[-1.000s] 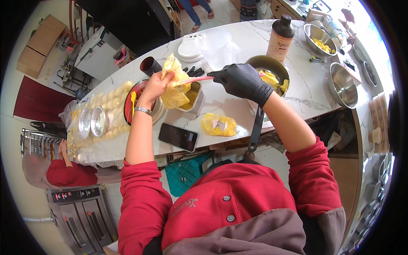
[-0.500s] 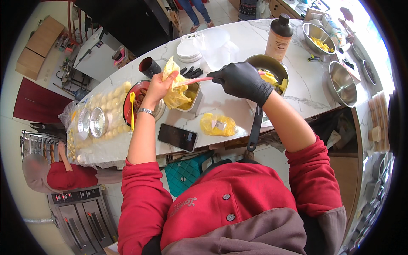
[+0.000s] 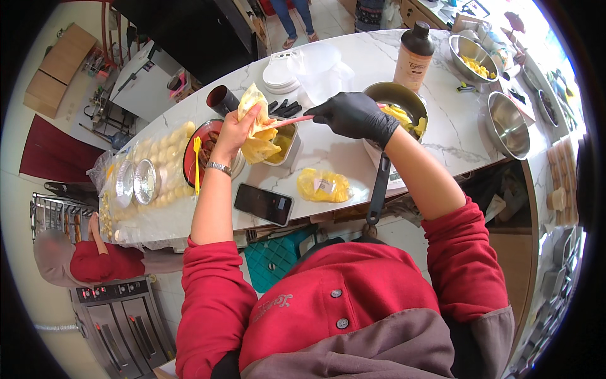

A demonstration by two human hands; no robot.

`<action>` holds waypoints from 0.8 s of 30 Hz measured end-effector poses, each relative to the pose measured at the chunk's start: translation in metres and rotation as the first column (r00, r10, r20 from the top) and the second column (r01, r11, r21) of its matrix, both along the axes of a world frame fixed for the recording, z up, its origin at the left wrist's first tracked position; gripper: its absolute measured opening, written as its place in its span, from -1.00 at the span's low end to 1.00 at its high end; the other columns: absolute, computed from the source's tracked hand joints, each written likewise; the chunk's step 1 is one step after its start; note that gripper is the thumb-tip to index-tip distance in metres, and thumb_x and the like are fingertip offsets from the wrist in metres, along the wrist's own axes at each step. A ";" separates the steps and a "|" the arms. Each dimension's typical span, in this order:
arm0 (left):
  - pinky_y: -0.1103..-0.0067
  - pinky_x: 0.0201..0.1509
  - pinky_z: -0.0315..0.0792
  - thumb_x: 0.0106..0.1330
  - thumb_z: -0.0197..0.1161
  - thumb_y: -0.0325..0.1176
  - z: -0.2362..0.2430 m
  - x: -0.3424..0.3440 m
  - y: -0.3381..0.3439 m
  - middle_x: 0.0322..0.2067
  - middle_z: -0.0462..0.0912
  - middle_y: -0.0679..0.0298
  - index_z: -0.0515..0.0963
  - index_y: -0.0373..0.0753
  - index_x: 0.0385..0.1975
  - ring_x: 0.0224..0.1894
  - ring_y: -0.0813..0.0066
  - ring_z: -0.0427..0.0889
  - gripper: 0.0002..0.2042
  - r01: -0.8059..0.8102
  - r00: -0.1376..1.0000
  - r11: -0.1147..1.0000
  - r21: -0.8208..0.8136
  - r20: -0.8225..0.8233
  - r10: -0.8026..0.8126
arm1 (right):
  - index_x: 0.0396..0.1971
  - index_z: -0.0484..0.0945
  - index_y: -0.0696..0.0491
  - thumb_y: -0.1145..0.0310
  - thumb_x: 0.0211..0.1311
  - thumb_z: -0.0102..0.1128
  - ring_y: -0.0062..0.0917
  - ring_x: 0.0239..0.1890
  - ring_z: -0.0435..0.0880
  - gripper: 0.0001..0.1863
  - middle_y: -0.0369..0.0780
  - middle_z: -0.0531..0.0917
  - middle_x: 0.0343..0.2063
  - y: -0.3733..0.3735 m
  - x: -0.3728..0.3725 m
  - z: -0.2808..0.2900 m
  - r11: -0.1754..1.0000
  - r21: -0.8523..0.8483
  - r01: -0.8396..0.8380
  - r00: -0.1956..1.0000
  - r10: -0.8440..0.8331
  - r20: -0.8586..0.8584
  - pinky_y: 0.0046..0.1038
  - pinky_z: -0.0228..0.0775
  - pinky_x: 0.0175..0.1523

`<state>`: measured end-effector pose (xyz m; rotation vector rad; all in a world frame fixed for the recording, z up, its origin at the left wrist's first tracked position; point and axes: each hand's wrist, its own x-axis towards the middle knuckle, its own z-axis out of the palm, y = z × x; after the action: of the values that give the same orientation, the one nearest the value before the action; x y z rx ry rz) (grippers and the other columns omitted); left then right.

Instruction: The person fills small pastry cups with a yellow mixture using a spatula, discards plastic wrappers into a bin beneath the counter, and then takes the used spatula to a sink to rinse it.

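My bare left hand (image 3: 237, 131) grips a thin plastic bag (image 3: 260, 149) smeared with yellow, held above a square metal tin (image 3: 295, 146) with yellow contents. In its black glove, my right hand (image 3: 356, 117) is closed round the handle of a pink spatula (image 3: 291, 121). The spatula's far end reaches the bag; the plastic hides its tip. To the right, partly behind the gloved hand, a dark pan (image 3: 421, 100) holds yellow pieces. A yellow-filled plastic bag (image 3: 324, 185) lies on the table nearer me, beside a dark phone (image 3: 264, 204).
Left on the marble table (image 3: 442, 142) are dough balls under plastic, foil cups (image 3: 146, 181) and a red bowl (image 3: 208, 136) with a yellow fork (image 3: 197, 165). A clear jug (image 3: 322, 72), brown bottle (image 3: 414, 57) and steel bowls (image 3: 509, 125) stand farther off. The pan's handle (image 3: 379, 189) overhangs the near edge.
My right hand has shifted slightly left with the spatula, and the bag's top has tilted a little. At the far left, the other person's hands have come together.
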<state>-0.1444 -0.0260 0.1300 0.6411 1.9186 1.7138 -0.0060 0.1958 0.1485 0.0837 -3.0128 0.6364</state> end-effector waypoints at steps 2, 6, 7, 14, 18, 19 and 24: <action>0.66 -0.32 0.46 0.24 0.12 -0.18 0.003 0.001 -0.001 -0.48 0.61 0.21 0.51 -0.33 -0.36 -0.43 0.55 0.59 -0.71 0.008 0.999 1.000 0.019 0.053 -0.009 | -0.26 0.59 -0.22 0.23 0.08 -0.02 -0.29 -0.40 0.58 -0.75 -0.18 0.61 -0.44 0.000 -0.004 -0.005 1.000 -0.023 -0.004 1.000 0.004 -0.001 -0.35 0.41 -0.27; 0.63 -0.32 0.47 0.24 0.10 -0.16 0.003 -0.001 -0.006 -0.48 0.62 0.17 0.49 -0.31 -0.33 -0.43 0.49 0.61 -0.72 0.006 0.995 0.998 0.056 0.098 -0.012 | -0.25 0.59 -0.22 0.24 0.09 -0.02 -0.28 -0.40 0.58 -0.75 -0.18 0.61 -0.44 -0.002 -0.011 -0.017 0.999 -0.023 -0.039 0.998 0.038 -0.040 -0.34 0.41 -0.27; 0.63 -0.31 0.47 0.24 0.10 -0.16 0.003 -0.001 -0.007 -0.48 0.62 0.16 0.49 -0.30 -0.33 -0.43 0.48 0.61 -0.71 0.010 0.993 0.998 0.059 0.118 -0.017 | -0.25 0.59 -0.22 0.24 0.09 -0.02 -0.28 -0.40 0.58 -0.75 -0.17 0.61 -0.45 -0.002 -0.013 -0.018 0.998 -0.022 -0.052 0.997 0.051 -0.054 -0.34 0.41 -0.26; 0.60 -0.16 0.44 0.21 0.15 -0.24 0.005 0.000 -0.009 -0.35 0.61 0.20 0.47 -0.32 -0.24 -0.28 0.45 0.59 -0.73 0.078 0.995 0.990 0.116 0.049 -0.084 | -0.25 0.59 -0.21 0.26 0.08 -0.02 -0.29 -0.41 0.58 -0.75 -0.18 0.61 -0.45 -0.004 -0.010 -0.012 0.999 0.000 -0.032 0.999 0.032 -0.036 -0.34 0.40 -0.27; 0.60 -0.10 0.40 0.19 0.18 -0.30 0.011 0.007 -0.006 -0.27 0.59 0.25 0.48 -0.33 -0.20 -0.20 0.49 0.55 -0.74 0.080 0.996 0.997 0.000 -0.042 -0.080 | -0.25 0.59 -0.22 0.25 0.08 -0.02 -0.30 -0.42 0.58 -0.75 -0.20 0.61 -0.47 -0.001 -0.008 -0.011 0.999 0.039 -0.021 0.998 0.023 -0.056 -0.35 0.40 -0.28; 0.61 -0.12 0.40 0.19 0.17 -0.30 0.009 0.004 -0.006 -0.28 0.59 0.26 0.48 -0.33 -0.21 -0.22 0.51 0.54 -0.74 0.095 0.993 0.994 -0.046 -0.062 -0.098 | -0.25 0.59 -0.22 0.24 0.09 -0.02 -0.30 -0.43 0.58 -0.75 -0.21 0.61 -0.47 -0.002 -0.008 -0.010 0.998 0.053 -0.021 0.998 0.024 -0.060 -0.35 0.40 -0.28; 0.65 -0.24 0.36 0.24 0.11 -0.22 -0.007 -0.015 -0.012 -0.37 0.57 0.31 0.50 -0.36 -0.29 -0.33 0.61 0.48 -0.72 0.050 0.984 0.978 -0.202 -0.159 -0.083 | -0.24 0.59 -0.23 0.24 0.09 -0.02 -0.31 -0.43 0.58 -0.75 -0.21 0.61 -0.48 -0.002 -0.006 -0.002 0.997 0.070 -0.028 0.996 0.034 -0.086 -0.35 0.40 -0.30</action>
<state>-0.1592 -0.0377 0.1232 0.7839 2.1235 1.4445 -0.0120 0.1937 0.1464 0.1579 -2.9540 0.5178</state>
